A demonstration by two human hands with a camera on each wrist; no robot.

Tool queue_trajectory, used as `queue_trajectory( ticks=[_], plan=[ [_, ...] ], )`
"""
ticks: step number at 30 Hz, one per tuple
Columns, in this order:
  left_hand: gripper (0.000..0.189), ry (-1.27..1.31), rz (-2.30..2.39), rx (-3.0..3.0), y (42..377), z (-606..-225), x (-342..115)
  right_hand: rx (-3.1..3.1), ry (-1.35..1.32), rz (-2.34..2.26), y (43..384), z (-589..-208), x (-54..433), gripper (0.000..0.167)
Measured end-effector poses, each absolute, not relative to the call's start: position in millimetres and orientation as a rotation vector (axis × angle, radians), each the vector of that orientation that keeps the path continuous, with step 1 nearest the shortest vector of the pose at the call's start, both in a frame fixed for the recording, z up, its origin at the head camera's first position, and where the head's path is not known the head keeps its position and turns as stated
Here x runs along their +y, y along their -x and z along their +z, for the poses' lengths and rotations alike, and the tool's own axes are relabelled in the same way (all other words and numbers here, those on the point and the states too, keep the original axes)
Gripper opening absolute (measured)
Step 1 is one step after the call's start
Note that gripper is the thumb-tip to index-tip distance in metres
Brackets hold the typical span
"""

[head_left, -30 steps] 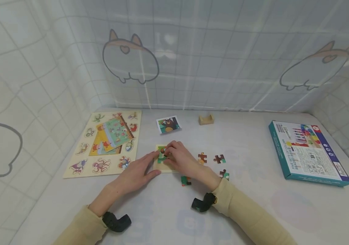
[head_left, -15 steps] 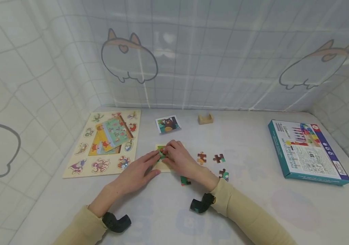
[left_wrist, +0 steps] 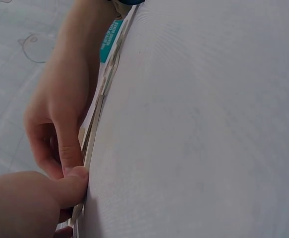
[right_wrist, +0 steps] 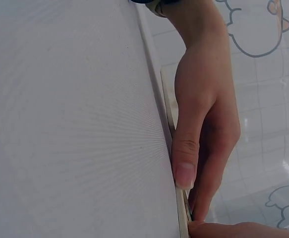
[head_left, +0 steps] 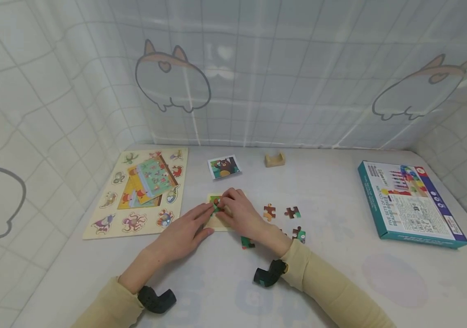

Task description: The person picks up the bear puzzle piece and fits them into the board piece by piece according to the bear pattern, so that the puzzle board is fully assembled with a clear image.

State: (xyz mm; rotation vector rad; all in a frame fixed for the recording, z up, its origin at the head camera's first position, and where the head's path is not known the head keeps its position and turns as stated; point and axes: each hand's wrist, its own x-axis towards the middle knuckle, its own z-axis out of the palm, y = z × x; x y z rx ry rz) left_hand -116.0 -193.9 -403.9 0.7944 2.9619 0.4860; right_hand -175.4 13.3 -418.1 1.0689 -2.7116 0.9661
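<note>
A small wooden puzzle board (head_left: 218,223) lies flat on the table between both hands. My left hand (head_left: 182,234) rests on its left side, the fingers mostly straight and the thumb at the near corner. At the upper left of the board, the bent fingers of my right hand (head_left: 241,214) pinch a green and brown jigsaw piece (head_left: 216,207), partly hidden by the fingertips. The left wrist view shows the right hand (left_wrist: 65,94) reaching down close to the left thumb (left_wrist: 75,186). Several loose jigsaw pieces (head_left: 269,212) lie right of the board, and one piece (head_left: 247,243) sits below the right wrist.
Behind the board lies a bear picture card (head_left: 224,167), with a small wooden stand (head_left: 275,160) to its right. A wooden sea-animal board (head_left: 104,200) bearing colourful picture boards (head_left: 154,178) is at the left. A teal-edged box (head_left: 413,205) lies far right.
The right fingers have shifted slightly over the jigsaw piece, which sits lower against the board. The left hand stays in place, and the loose pieces have not moved.
</note>
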Motion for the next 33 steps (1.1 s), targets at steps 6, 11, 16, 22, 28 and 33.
queue_trajectory(
  ticks=[6, 11, 16, 22, 28, 33],
  plan=[
    [0.059, -0.793, 0.449, 2.961, 115, -404, -195, -2.752, -1.028, 0.981, 176, -416, 14, 0.014],
    [0.057, -0.833, 0.400, 2.973, 114, -405, -194, -2.718, -1.021, 1.006, 181, -416, 19, 0.013],
    [0.057, -0.859, 0.391, 2.981, 113, -405, -193, -2.717, -0.950, 1.056, 187, -415, 27, 0.009],
    [0.052, -0.852, 0.480, 2.973, 113, -404, -192, -2.725, -0.916, 1.019, 195, -416, 32, 0.010],
    [0.050, -0.884, 0.454, 2.988, 113, -405, -191, -2.696, -0.928, 1.000, 195, -417, 33, 0.010],
    [0.050, -0.948, 0.424, 2.991, 113, -409, -190, -2.684, -0.926, 1.004, 193, -417, 33, 0.009]
  ],
)
